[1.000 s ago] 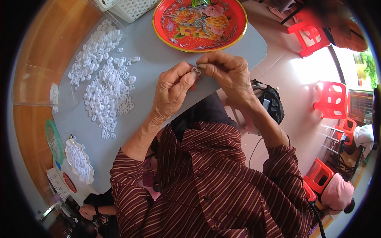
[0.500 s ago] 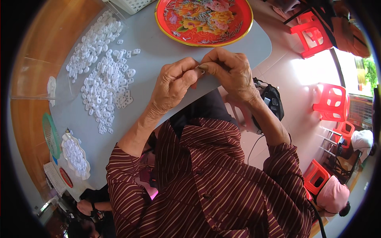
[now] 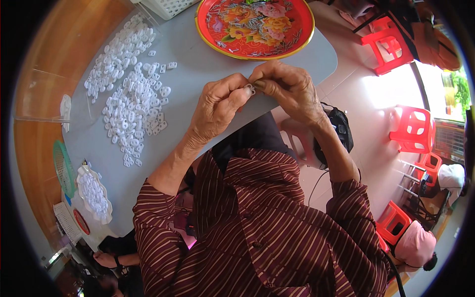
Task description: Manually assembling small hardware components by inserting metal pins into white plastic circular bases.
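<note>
"White piece (image 3: 251, 89) first: where do you have it on my feed?"

"Just above the middle of the frame, between the left hand (image 3: 216, 104) and the right hand (image 3: 294, 92). It's small, and I can make out an opening in it."

"And the fingers?"

"On the left hand, thumb and forefinger are pinched around the piece. On the right, thumb and forefinger come close together at its upper edge; whether they grip it or some tiny part, I can't tell from here."

"How do you expect it to handle?"

"Nearly weightless and stiff, I'd judge. It looks like smooth, hard plastic, so it would sooner twist or slip away than bend. Probably not fragile, though I'd go easy on the thin walls. I'd hold it by its outer edges and leave the opening uncovered."

"What's around it?"

"Past the hands I see the grey surface (image 3: 190, 57). At top centre is the red tray (image 3: 211, 40), silvery pins (image 3: 257, 30) scattered over its flower pattern. Toward the upper left lie an upper heap (image 3: 118, 57) and a lower heap (image 3: 129, 111) of similar pieces. From those I'd favour the loose ones along the right side, where the edges are free."
</note>
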`<state>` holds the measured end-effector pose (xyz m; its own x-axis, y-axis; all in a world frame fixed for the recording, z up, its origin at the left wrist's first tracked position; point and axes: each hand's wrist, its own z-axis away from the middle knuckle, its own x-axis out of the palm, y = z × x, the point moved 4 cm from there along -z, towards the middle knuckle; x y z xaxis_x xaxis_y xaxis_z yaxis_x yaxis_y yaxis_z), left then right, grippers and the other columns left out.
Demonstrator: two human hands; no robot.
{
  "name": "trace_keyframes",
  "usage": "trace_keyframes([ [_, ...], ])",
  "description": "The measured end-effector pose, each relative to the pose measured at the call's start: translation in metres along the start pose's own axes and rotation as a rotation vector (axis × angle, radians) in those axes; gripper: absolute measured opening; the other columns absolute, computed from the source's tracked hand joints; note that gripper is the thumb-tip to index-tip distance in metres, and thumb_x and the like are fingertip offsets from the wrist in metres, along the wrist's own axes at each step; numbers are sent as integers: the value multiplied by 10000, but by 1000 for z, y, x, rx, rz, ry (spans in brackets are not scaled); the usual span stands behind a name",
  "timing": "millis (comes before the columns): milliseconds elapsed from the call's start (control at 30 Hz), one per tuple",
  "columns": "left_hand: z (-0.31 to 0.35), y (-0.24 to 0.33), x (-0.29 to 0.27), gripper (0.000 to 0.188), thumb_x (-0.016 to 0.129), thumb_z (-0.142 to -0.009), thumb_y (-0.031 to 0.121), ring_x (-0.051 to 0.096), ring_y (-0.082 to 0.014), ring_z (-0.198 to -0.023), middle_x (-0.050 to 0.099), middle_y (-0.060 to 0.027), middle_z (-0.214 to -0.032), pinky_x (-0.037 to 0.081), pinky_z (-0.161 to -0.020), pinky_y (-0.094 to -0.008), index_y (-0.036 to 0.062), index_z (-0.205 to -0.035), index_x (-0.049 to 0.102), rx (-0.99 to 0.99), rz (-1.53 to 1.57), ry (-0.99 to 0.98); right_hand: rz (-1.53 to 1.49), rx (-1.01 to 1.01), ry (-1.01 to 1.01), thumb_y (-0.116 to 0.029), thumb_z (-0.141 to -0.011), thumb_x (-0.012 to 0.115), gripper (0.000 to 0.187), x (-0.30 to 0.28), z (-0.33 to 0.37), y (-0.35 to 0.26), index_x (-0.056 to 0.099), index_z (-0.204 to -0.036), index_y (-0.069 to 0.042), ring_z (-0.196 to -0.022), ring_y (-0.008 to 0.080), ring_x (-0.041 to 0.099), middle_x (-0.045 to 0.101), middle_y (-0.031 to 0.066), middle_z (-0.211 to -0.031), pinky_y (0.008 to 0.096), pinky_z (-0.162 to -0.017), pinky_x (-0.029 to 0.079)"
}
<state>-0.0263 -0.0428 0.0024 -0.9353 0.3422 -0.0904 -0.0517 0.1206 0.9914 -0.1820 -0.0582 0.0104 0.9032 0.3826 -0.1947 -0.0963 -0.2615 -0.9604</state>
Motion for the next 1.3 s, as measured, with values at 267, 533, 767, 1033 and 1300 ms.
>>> trace_keyframes([
  [267, 2, 0, 2, 215, 517, -898, 164, 388, -71, -594, 442, 5, -630, 364, -539, -237, -10, -773, 516, 31, -48, 33, 206, -124, 98, -23, -838, 611, 131, 8, 2, -7, 598, -968, -29, -721, 162, 631, 629, 71, -766, 282, -667, 491],
  [533, 1, 0, -3, 223, 516, -908, 188, 441, -69, -593, 491, 8, -648, 385, -554, -231, -6, -807, 559, 24, 6, 27, 53, 46, 40, -43, -868, 586, 86, 5, 2, -8, 596, -945, -6, -686, 118, 593, 635, 61, -738, 254, -648, 480],
  [767, 0, -2, -2, 193, 533, -897, 150, 457, -67, -597, 507, 6, -657, 396, -558, -229, -8, -789, 558, 4, 63, 34, -16, 54, 36, -58, -863, 606, 80, 1, 0, -4, 603, -918, 0, -667, 107, 571, 631, 47, -708, 244, -636, 476],
  [1033, 2, 6, 1, 158, 546, -878, 126, 467, -74, -612, 537, -15, -679, 414, -568, -237, -14, -804, 543, 151, -147, 104, 155, -46, 43, -80, -853, 623, 99, 3, -3, -12, 619, -921, -8, -618, 100, 586, 623, 34, -669, 236, -592, 474],
  [1300, 2, 0, -3, 157, 515, -869, 126, 452, -67, -583, 502, -3, -606, 399, -552, -236, 3, -773, 525, 11, -40, 126, 10, 103, 12, -85, -858, 612, 101, -1, -4, -8, 626, -913, -1, -713, 83, 583, 630, 42, -744, 244, -646, 473],
])
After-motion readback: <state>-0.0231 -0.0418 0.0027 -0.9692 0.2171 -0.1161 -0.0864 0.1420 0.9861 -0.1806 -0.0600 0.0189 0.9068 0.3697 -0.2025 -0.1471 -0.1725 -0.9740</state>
